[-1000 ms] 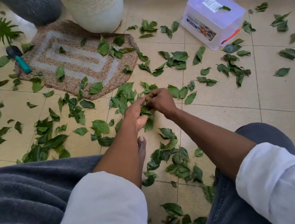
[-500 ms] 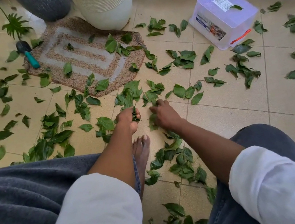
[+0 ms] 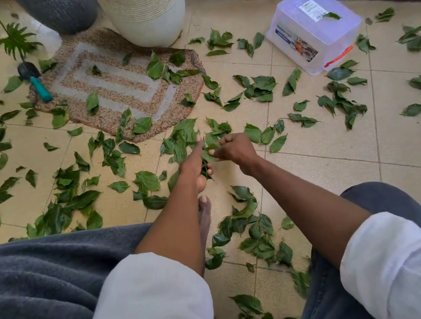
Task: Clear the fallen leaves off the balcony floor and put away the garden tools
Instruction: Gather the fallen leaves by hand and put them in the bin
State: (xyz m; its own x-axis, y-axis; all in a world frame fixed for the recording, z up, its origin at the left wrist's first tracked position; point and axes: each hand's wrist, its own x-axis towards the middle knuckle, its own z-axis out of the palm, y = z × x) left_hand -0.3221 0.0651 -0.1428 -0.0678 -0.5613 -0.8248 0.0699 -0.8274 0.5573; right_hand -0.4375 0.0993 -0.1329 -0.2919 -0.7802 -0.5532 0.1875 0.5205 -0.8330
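across the tiled balcony floor (image 3: 318,168) green leaves (image 3: 258,86) lie scattered nearly everywhere, thickest at left and between the person's knees, so the clearing is judged barely begun. at the top stands a white ribbed planter (image 3: 146,10) with its base on a woven doormat (image 3: 113,92), itself strewn with leaves; to the right a clear storage box (image 3: 313,28) rests upside down or on its side, one leaf lying on it, a likely bin for the leaves though not yet used. a small trowel (image 3: 35,80) with a teal handle lies at the mat's left edge, apart from both hands, not yet put away. both hands have lifted off the floor since half a second ago, when they pressed down among the leaves. now the left hand (image 3: 194,168) grips a small bunch of leaves (image 3: 207,169) in curled fingers, and the right hand (image 3: 235,149) pinches a leaf (image 3: 211,148) at its fingertips, bringing it toward the left hand's bunch. reading: leaves are being gathered one by one into the left fist, a slow method for this quantity.
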